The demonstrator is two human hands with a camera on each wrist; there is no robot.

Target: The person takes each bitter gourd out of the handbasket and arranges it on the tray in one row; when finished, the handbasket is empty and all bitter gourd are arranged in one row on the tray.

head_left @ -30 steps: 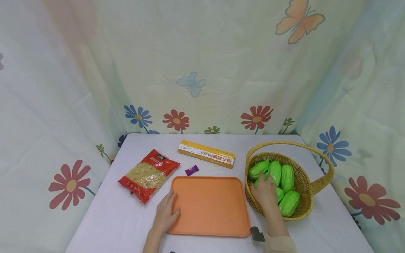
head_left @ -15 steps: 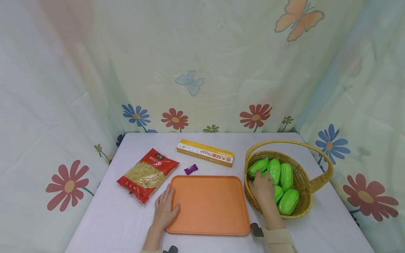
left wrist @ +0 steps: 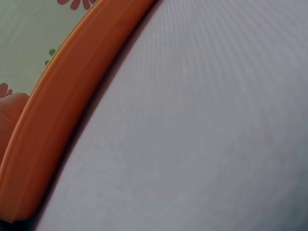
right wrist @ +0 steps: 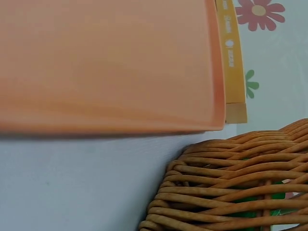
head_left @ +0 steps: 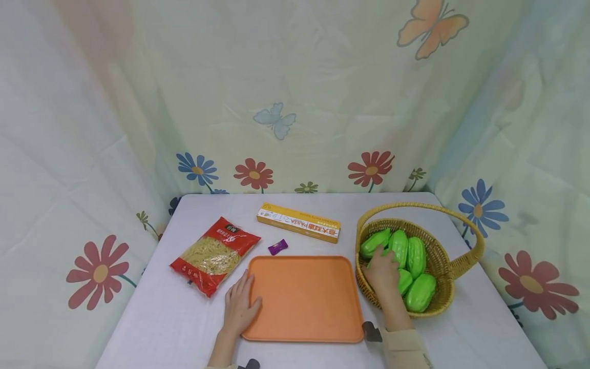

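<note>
My right hand partly hides green vegetables in a basket; the left wrist view crops the orange tray.

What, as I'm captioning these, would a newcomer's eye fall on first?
Probably the glossy green oblong pieces in the tan woven wicker basket on the right, with the right hand among them. Next, the flat orange rectangular tray at near centre, the left hand at its left edge. Then the red plastic bag of pale, pasta-like pieces lying left of the tray.
</note>
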